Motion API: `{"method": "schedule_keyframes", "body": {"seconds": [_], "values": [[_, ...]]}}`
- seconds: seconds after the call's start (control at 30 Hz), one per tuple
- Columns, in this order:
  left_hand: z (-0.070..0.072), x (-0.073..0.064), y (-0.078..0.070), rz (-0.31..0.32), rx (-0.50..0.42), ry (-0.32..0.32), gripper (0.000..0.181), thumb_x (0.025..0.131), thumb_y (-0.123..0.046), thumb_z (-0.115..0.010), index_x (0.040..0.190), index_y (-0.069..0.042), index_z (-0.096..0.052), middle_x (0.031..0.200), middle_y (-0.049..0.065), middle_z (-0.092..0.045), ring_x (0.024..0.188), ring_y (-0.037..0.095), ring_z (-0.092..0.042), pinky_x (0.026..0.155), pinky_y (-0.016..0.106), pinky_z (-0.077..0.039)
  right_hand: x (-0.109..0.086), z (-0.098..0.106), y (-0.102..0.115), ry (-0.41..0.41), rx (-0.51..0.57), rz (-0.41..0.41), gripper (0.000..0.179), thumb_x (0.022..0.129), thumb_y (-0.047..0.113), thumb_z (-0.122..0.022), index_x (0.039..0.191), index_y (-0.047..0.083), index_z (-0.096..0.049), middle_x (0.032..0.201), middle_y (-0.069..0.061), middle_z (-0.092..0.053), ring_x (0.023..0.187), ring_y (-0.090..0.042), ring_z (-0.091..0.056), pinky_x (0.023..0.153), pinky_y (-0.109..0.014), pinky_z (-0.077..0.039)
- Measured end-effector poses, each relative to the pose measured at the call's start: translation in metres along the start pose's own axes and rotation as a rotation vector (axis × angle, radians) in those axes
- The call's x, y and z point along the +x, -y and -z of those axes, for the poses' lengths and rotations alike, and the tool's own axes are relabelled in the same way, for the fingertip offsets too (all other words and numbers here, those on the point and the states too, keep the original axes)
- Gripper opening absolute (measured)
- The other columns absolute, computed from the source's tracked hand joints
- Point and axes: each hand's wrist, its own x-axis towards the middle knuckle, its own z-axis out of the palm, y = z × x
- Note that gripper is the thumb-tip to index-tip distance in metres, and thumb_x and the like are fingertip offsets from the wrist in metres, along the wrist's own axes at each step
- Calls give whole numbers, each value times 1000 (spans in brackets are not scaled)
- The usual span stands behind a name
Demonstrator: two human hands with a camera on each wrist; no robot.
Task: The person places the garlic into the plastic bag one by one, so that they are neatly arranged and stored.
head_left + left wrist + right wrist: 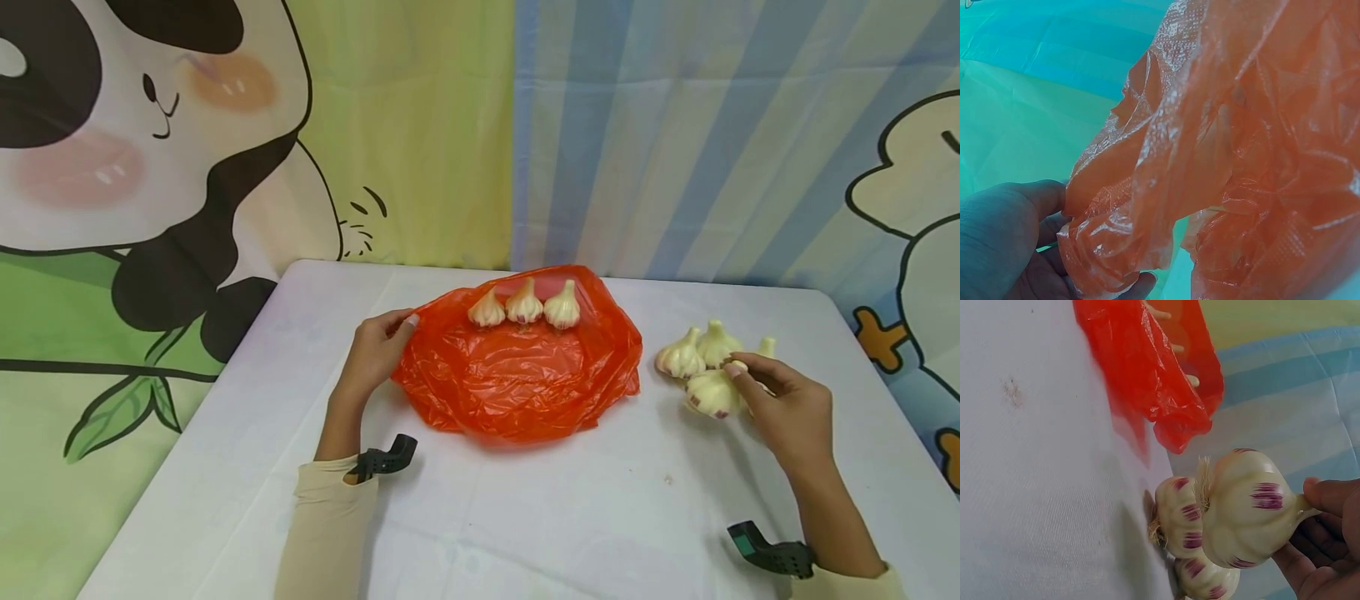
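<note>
A red plastic bag [517,375] lies spread open on the table, three garlic bulbs [524,304] lined up inside near its far side. My left hand [378,350] pinches the bag's left rim between thumb and fingers; crumpled film fills the left wrist view. On the right, my right hand [791,408] holds a garlic bulb [1247,509] by its stem, root end turned away from the palm. Behind it sit several more garlic bulbs [681,357], partly covered by the hand and the held bulb.
The white-covered table [555,517] ends at a far edge against a printed curtain [420,133] with a panda. Small root crumbs [1013,392] lie on the cloth in front of the garlic group. A black wrist camera [772,550] is strapped to each forearm.
</note>
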Motion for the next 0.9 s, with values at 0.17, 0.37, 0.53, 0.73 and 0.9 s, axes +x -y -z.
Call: {"method": "schedule_keyframes", "body": {"seconds": [0.17,0.37,0.53,0.73,0.9], "values": [[0,0,0,8,6,-1,48,100,-42,-52,131,-7,-61,117,9,-64,102,23,-60,87,40,-53,4,-4,9,11,9,-14,38,93,31,-67,118,2,-69,98,21,-64,96,7,-54,76,-4,-42],[1,0,-1,17,1,2,47,100,-41,-52,131,-7,-61,118,9,-64,101,23,-60,86,40,-53,9,-10,16,9,57,20,37,92,27,-68,118,1,-68,99,17,-65,95,3,-57,75,-6,-44],[1,0,-3,23,2,3,47,100,-41,-52,131,-7,-61,118,9,-64,101,22,-60,86,39,-53,13,-15,24,11,136,20,35,93,22,-68,120,0,-67,107,10,-67,97,0,-59,77,-8,-46],[0,1,-3,17,1,7,46,100,-40,-53,130,-6,-61,118,10,-64,102,23,-60,86,40,-53,15,-20,29,35,220,15,34,93,17,-67,120,-2,-66,105,14,-67,100,-3,-60,79,-10,-47],[-1,1,-2,13,-4,9,47,100,-40,-53,130,-6,-61,118,10,-64,102,23,-60,87,40,-53,17,-25,31,49,257,48,33,94,15,-66,121,-3,-65,106,8,-69,100,-6,-61,81,-12,-47]]}}
